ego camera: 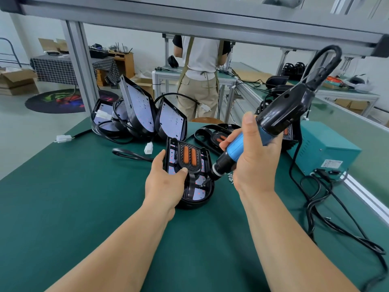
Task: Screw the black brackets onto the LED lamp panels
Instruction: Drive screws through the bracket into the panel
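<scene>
Green worktop: grips LED lamp panel in left hand, clamps blue screwdriver in right hand — box label, 3 o'clock, unreadable.

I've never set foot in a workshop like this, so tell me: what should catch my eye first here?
The right hand grips a blue and black electric screwdriver in the middle, its tip down on a lamp panel that the left hand holds on the green table. Behind them, at the table's far left, leans a pile of similar panels.
</scene>
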Demonstrator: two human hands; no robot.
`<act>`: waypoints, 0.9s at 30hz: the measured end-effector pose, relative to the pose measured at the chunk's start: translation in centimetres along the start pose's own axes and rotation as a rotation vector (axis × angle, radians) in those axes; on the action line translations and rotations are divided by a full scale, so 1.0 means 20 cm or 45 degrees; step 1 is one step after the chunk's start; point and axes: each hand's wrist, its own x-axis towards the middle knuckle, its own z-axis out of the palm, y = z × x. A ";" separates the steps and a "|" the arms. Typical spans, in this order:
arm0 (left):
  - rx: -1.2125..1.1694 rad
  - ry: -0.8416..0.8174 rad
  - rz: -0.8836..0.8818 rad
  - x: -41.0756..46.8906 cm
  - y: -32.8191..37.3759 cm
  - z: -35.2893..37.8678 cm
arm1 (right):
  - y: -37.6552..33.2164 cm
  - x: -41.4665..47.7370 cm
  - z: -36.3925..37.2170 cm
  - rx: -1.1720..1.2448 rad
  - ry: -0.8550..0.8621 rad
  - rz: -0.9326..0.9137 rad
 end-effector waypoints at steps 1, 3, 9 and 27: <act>0.006 0.001 0.003 0.00 0.00 0.00 | 0.00 0.00 0.00 -0.010 0.000 -0.013; 0.014 0.002 0.001 0.00 0.00 0.00 | 0.01 0.00 0.00 -0.023 0.002 -0.041; 0.008 0.008 -0.006 -0.01 0.01 0.00 | 0.02 0.01 -0.01 -0.018 0.010 -0.059; -0.016 -0.006 -0.017 -0.01 0.01 0.00 | 0.03 0.01 -0.01 -0.031 -0.030 -0.069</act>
